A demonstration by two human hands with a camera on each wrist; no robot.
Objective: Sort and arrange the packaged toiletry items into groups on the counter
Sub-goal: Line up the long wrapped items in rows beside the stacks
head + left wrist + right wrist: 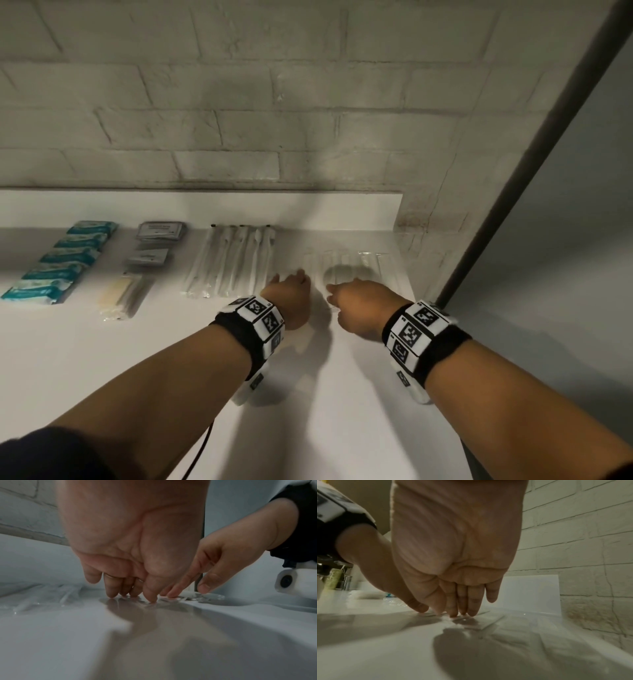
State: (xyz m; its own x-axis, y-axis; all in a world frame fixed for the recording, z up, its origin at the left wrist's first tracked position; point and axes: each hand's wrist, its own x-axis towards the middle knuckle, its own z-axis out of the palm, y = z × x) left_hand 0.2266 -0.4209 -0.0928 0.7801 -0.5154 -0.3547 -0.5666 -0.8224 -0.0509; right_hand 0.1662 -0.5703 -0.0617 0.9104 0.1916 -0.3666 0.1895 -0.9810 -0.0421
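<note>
On the white counter (171, 359) the packets lie in groups. A row of flat clear packets (359, 263) sits at the right end. My left hand (294, 279) and right hand (337, 291) reach side by side to their near edge. In the left wrist view the left hand (130, 595) touches the clear film (202, 597) with straight fingers. In the right wrist view the right hand (460, 611) presses its fingertips on a clear packet (481, 623). Neither hand holds anything.
Left of the hands lie long toothbrush packets (233, 260), grey sachets (154, 243), a yellowish packet (118, 296) and a column of teal packets (61, 260). A brick wall (274, 102) stands behind, and a dark frame edge (513, 192) bounds the counter's right end.
</note>
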